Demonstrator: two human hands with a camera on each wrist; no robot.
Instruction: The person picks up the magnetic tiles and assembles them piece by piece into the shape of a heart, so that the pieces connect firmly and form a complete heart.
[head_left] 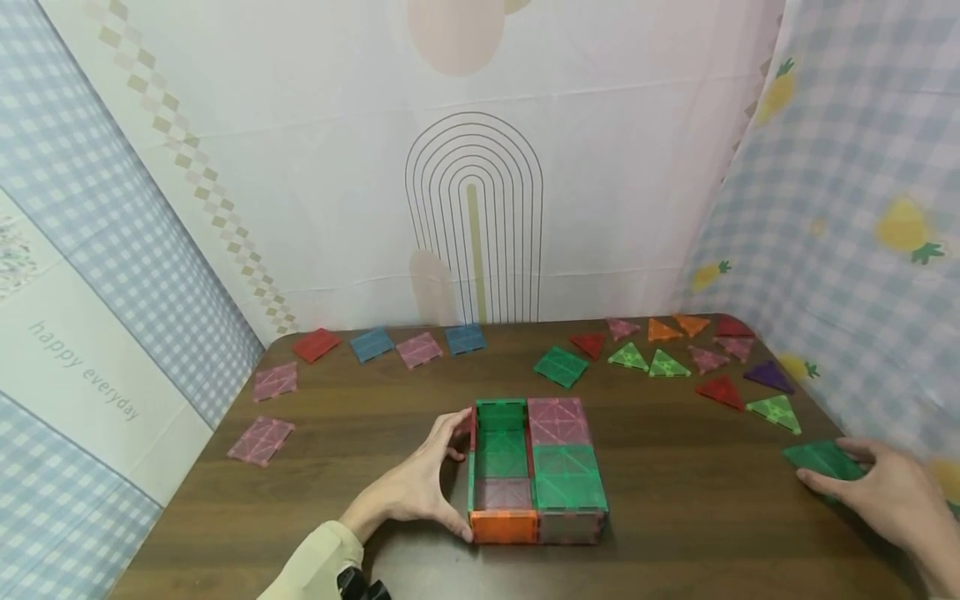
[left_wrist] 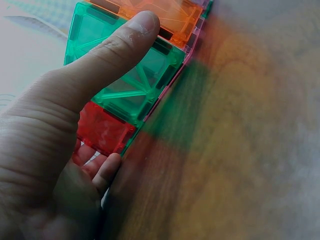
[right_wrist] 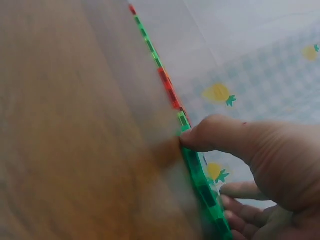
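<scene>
- The green magnetic tile (head_left: 821, 458) is at the right side of the tabletop (head_left: 660, 467), in my right hand (head_left: 892, 492); I can't tell whether its lower edge touches the wood.
- Right fingers: a narrow pinch, thumb on one side of the tile and the other fingers behind it. They hide part of it, so I can't make out its full outline.
- I'd expect this tile to be light, stiff, rather slick plastic, hard to crush but liable to scratch or slip. I'd hold it near one edge and leave the opposite edge free; magnets in the rims would likely tug at neighbours.
- My left hand (head_left: 420, 479) has its thumb and fingers set wide along the left side of the tile box (head_left: 568, 527), thumb at the near corner by the orange square tile (head_left: 504, 527), fingertips towards the far end by the red wall.
- The box, open on its left half and covered on its right, should be light too, and I judge its joints weaker than its panels. I'd steady it low on the walls, without squeezing.
- Writing: the left-hand cloth (head_left: 84, 371) reads "happy everyday". I can read no brand or label on the tiles.
</scene>
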